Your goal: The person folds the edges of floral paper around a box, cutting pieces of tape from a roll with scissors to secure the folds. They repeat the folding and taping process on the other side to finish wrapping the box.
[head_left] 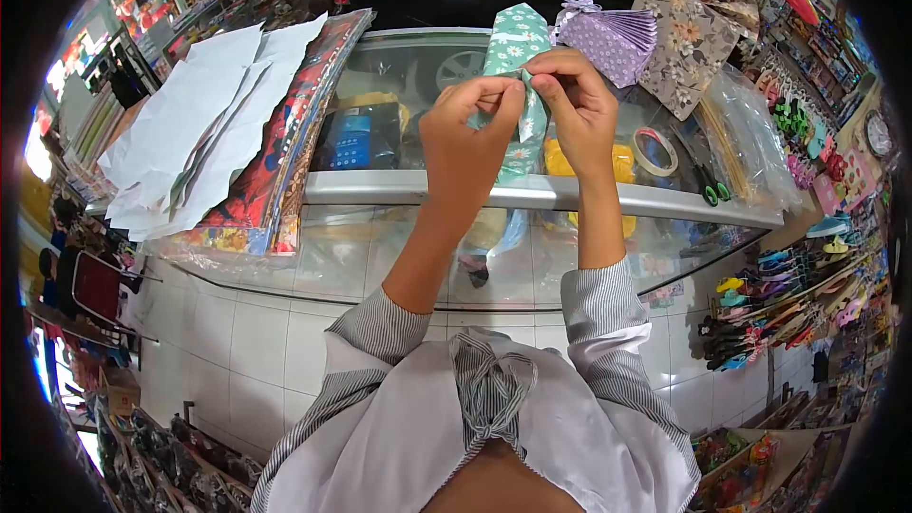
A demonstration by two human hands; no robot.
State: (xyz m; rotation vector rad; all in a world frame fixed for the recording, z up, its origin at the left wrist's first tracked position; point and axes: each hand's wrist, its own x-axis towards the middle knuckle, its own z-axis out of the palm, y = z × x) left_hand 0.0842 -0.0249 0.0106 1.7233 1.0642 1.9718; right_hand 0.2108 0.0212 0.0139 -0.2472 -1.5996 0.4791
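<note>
Over the glass counter, my left hand [475,123] and my right hand [578,104] pinch the green floral paper [518,33] between thumbs and forefingers, with the fingertips of both hands close together. White daisies are printed on the paper, which forms a long narrow strip running from beyond my hands down to the counter's metal edge. A small folded flap of it shows between my thumbs. The purple pleated paper piece [613,38] lies just beyond my right hand.
White sheets [190,123] and patterned wrapping paper [261,171] cover the left of the glass counter [394,62]. On the right are a tape roll [655,151], green-handled scissors [714,192], thin sticks [724,138] in plastic and brown floral folded paper [686,28].
</note>
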